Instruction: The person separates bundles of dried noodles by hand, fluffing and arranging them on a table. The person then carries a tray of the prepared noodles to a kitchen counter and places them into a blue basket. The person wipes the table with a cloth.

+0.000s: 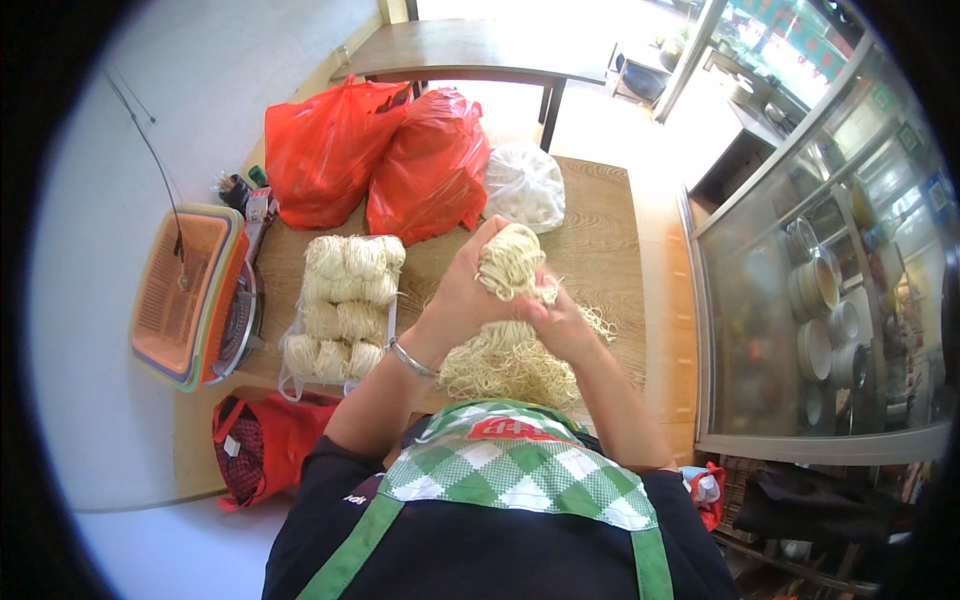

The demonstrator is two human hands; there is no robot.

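A bundle of pale noodles is raised above the table in front of my chest. My left hand, with a metal bracelet at the wrist, is wrapped around the bundle. My right hand presses against its lower right side, and short strands poke out by the fingers. Below both hands a loose heap of noodles spreads over the wooden table. To the left, rows of noodle bundles lie on a white tray lined with clear plastic.
Two red plastic bags and a white plastic bag stand at the table's far side. Stacked plastic baskets are by the left wall. A red cloth bag sits below them. A glass-fronted cabinet with dishes is at right.
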